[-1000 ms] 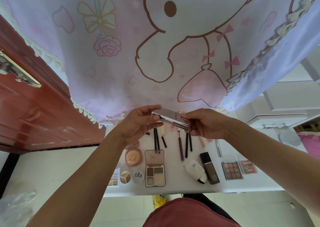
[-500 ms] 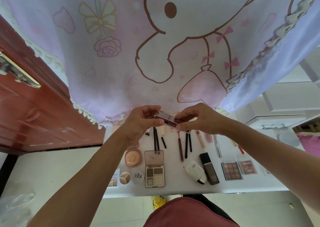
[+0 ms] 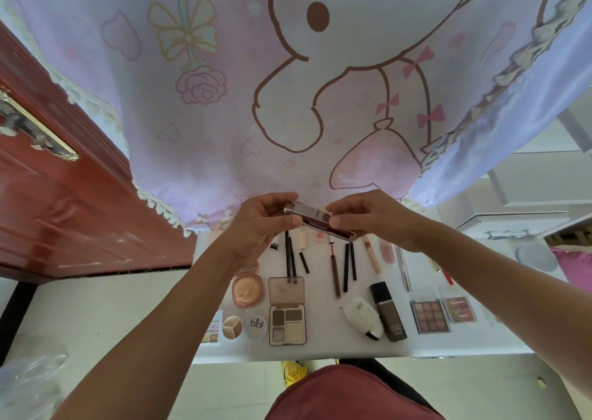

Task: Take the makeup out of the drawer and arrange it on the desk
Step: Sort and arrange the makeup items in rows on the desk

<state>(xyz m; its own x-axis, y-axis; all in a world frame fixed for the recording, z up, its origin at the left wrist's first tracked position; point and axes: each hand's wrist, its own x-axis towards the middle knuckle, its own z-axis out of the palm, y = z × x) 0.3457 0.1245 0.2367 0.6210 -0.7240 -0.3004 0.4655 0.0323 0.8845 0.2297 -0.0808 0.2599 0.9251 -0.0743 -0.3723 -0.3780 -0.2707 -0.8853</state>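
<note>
While both the left hand [image 3: 256, 224] and right hand [image 3: 362, 219] pinch a slim mirrored rectangular palette [image 3: 315, 219], it needs setting at the white desk's [image 3: 320, 350] far edge.

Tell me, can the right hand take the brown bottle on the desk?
Probably not at once: the right hand and the left hand hold a slim case. The brown bottle lies uncovered.

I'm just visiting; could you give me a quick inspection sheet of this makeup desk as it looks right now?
Surface: white desk, makeup laid in rows.
Job's things: slim case held above the desk; four-pan palette open; dark bottle lying flat.
Clutter: crumpled clear plastic, lower left.
Hands: left hand and right hand each pinch an end of the slim case.
Cables: nothing seen.
Surroundings: pink cartoon curtain behind; red door at left.
</note>
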